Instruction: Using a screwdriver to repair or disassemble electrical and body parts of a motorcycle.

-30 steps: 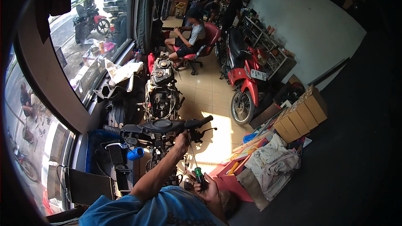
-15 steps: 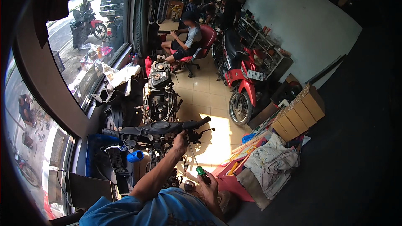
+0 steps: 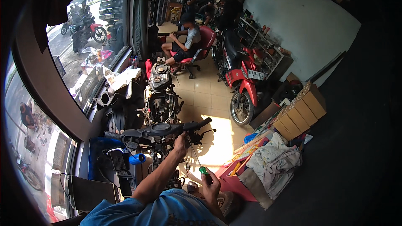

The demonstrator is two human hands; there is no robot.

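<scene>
A screwdriver (image 3: 203, 170) with a green and black handle is gripped in my right hand (image 3: 211, 187), low in front of me. Its long thin shaft slants up and left to the underside of a black handlebar cover (image 3: 160, 129). My left hand (image 3: 181, 143) is closed up against that cover, beside the shaft's upper end; what its fingers hold, if anything, is hidden. The cover sits across the front of a stripped scooter (image 3: 161, 100) with its engine parts and wiring bare. A brake lever (image 3: 206, 133) sticks out on the right.
To the right, a pink box (image 3: 238, 186) holds crumpled cloth (image 3: 274, 159), near brown cartons (image 3: 299, 111). A red motorcycle (image 3: 243, 77) stands ahead. Someone sits on a red chair (image 3: 207, 39). At left are a blue bin (image 3: 95, 150), a blue cylinder (image 3: 137, 158) and a window.
My hands and the screwdriver keep nearly the same place at the cover. The view has shifted slightly. At the back, a person's raised arm has come down.
</scene>
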